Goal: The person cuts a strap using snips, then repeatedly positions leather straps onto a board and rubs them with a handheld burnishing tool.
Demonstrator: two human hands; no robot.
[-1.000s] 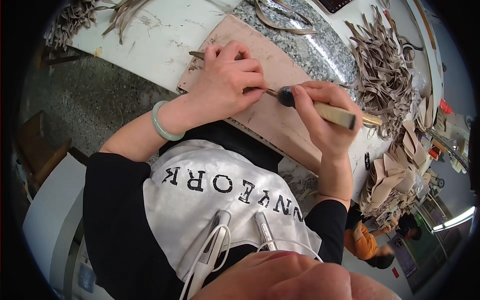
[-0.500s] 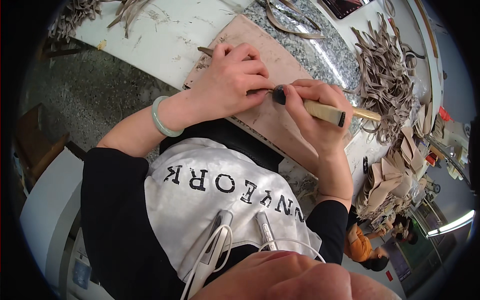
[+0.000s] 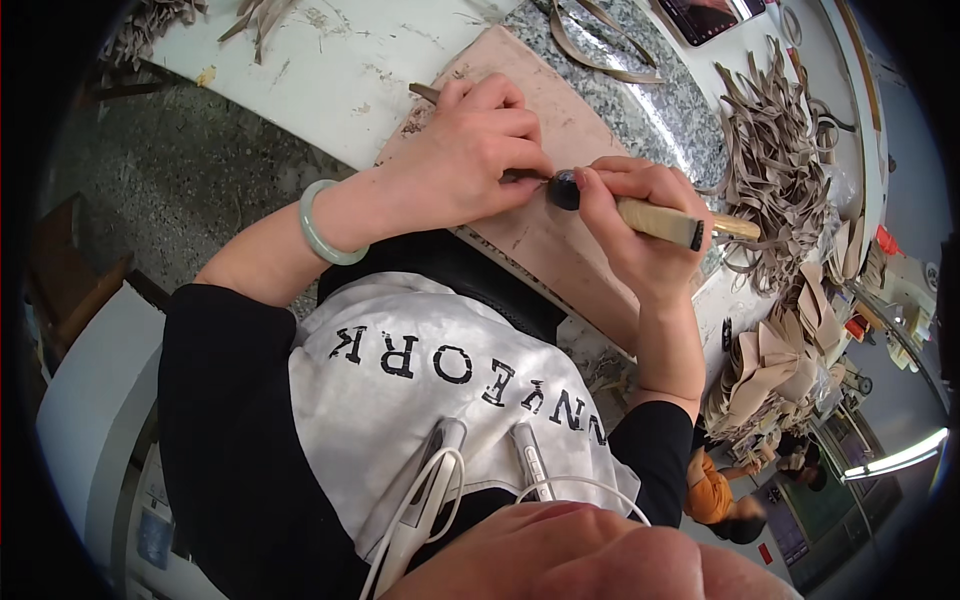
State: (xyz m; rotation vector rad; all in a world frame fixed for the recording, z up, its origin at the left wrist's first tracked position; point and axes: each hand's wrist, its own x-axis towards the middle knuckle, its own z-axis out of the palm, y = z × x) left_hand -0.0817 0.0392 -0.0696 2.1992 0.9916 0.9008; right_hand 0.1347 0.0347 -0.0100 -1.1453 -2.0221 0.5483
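My left hand [image 3: 485, 145] is closed over a narrow brown-grey strip [image 3: 423, 92], whose end sticks out past the knuckles; the fingers cover the rest. It rests over a worn pinkish board [image 3: 550, 245]. My right hand [image 3: 645, 265] is closed around a tool with a pale, wood-coloured body [image 3: 660, 223] and a dark end; a light wooden stick part [image 3: 736, 227] shows beyond the fingers. A rounded black knob [image 3: 564, 189] sits at the right thumb and fingertips, close to the left fingertips. How knob and tool connect is hidden.
A speckled stone slab [image 3: 660, 110] lies beyond the board, with loose strips [image 3: 610, 72] on it. To the right are a tangled heap of strips [image 3: 775, 170] and a stack of beige cut pieces [image 3: 770, 365]. A phone [image 3: 705, 18] lies at the far edge.
The whole view has shifted slightly. Both hands keep nearly the same pose and grip, with the fingertips still close together over the board.
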